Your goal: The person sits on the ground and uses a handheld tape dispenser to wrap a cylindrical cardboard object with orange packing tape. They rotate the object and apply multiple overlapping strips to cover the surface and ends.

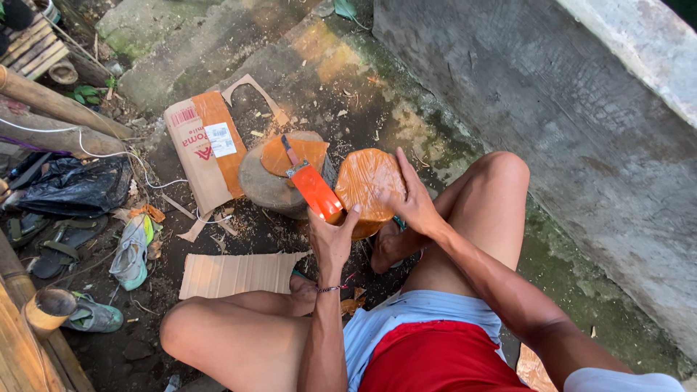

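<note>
The orange-handled knife point(312, 187) is clasped in the closed left hand point(330, 238) at frame centre; the rounded orange wooden block point(367, 185) is gripped by the right hand point(414, 203).

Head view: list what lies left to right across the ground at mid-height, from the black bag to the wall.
Black plastic bag → printed cardboard box piece → round stone block → orange-handled knife in the left hand → orange wooden piece → right hand → concrete wall.
</note>
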The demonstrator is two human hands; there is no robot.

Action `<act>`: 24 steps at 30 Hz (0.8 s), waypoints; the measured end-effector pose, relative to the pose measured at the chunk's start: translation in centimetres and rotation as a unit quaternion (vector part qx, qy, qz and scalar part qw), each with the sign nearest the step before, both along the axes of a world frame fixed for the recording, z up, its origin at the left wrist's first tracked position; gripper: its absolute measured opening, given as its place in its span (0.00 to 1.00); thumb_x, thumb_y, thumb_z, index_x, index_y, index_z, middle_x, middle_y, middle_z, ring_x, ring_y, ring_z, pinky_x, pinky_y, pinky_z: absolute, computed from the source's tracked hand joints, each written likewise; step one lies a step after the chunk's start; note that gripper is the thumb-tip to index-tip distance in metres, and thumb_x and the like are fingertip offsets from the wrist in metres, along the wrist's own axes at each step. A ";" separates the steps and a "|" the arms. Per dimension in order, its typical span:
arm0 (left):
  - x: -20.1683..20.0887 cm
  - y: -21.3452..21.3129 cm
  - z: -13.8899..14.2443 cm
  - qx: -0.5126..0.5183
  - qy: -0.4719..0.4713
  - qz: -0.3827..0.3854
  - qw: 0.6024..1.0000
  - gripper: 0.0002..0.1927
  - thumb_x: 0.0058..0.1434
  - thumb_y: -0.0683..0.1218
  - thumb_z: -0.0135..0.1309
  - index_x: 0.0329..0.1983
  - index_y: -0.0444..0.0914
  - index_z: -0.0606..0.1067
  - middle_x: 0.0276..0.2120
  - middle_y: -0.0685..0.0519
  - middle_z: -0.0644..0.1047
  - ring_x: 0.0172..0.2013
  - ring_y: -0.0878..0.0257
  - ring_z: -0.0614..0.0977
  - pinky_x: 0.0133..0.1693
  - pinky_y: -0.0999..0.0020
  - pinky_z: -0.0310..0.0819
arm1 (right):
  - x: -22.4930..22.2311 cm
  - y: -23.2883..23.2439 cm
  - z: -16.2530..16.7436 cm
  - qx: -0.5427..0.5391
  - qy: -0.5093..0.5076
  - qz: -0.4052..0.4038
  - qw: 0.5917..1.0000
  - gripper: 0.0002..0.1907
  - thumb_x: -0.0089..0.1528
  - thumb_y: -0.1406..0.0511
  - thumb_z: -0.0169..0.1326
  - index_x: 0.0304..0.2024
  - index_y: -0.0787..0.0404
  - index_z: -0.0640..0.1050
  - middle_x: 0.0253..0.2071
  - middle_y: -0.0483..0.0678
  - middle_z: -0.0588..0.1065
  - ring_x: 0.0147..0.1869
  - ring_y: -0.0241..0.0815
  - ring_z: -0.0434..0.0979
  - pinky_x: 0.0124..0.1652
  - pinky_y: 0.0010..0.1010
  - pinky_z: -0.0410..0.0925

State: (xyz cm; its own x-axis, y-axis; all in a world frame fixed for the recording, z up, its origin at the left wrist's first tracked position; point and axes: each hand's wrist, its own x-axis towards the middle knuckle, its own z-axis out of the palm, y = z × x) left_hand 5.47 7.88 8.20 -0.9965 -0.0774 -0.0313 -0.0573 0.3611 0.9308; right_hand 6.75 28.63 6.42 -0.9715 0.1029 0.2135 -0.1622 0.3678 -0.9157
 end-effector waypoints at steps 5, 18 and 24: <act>-0.1 -0.5 -0.9 -0.030 0.018 0.030 0.999 0.36 0.55 0.57 0.67 0.55 0.28 0.69 0.45 0.38 0.79 0.46 0.45 0.82 0.49 0.52 0.73 | -0.9 0.1 0.1 -0.153 -0.058 0.005 0.987 0.41 0.62 0.64 0.61 0.73 0.67 0.57 0.68 0.56 0.68 0.67 0.40 0.69 0.64 0.31 0.63; -1.0 -1.3 -0.9 -0.013 0.014 0.067 0.998 0.30 0.57 0.55 0.66 0.52 0.30 0.73 0.43 0.41 0.82 0.44 0.49 0.84 0.47 0.56 0.75 | -8.6 1.8 -0.3 -0.114 -0.161 0.109 0.974 0.24 0.68 0.56 0.55 0.62 0.62 0.79 0.44 0.49 0.83 0.41 0.32 0.78 0.40 0.28 0.73; -1.9 -2.3 -2.2 0.076 0.023 0.083 0.993 0.28 0.57 0.53 0.65 0.53 0.31 0.72 0.45 0.44 0.81 0.44 0.54 0.83 0.48 0.60 0.75 | -8.0 2.0 -2.0 -0.213 -0.207 0.165 0.940 0.28 0.73 0.54 0.41 0.73 0.58 0.68 0.68 0.46 0.72 0.70 0.36 0.69 0.68 0.27 0.57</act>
State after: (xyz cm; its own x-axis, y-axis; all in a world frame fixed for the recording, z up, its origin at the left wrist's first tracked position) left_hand 3.62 5.54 6.02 -0.9711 -0.2385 -0.0099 -0.0602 0.2048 0.9770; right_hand -1.27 30.59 4.47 -0.9565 -0.2284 -0.1816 0.1990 -0.0554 -0.9784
